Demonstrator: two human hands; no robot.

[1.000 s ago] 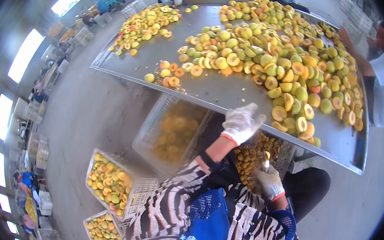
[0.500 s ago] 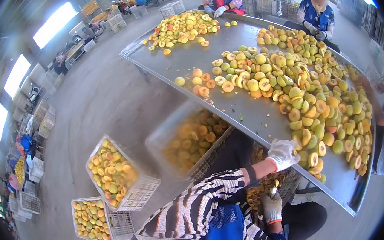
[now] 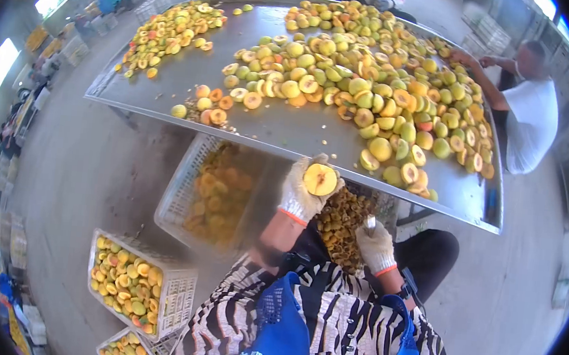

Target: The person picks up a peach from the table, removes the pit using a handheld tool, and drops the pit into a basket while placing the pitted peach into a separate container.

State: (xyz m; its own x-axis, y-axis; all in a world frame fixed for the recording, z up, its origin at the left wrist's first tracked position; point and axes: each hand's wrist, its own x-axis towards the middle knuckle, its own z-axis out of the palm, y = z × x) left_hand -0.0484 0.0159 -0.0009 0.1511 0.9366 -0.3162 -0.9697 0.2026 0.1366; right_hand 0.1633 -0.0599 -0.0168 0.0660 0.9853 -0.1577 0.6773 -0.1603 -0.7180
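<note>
My left hand [image 3: 304, 187], in a white knit glove with an orange cuff, holds a yellow peach half [image 3: 320, 179] just off the table's near edge. Its cut face points up and shows a brownish centre. Lower and to the right, my gloved right hand [image 3: 375, 246] is closed round a small tool with a pale, shiny tip [image 3: 370, 222]; the rest of it is hidden in the fist. Between and beneath my hands lies a heap of brownish scraps [image 3: 340, 227]. Whole and halved peaches [image 3: 375, 90] are piled on the metal table [image 3: 276, 125].
Crates of peach halves stand at my left: a blurred one [image 3: 176, 198] by the table, another [image 3: 176, 304] lower down, a third at the bottom edge. A person in a white shirt [image 3: 533, 116] works at the right side. Two more sit across the table.
My left hand has come back from the pile at the table's edge, now showing a peach half. My right hand still grips the tool. The view has swung to the right.
</note>
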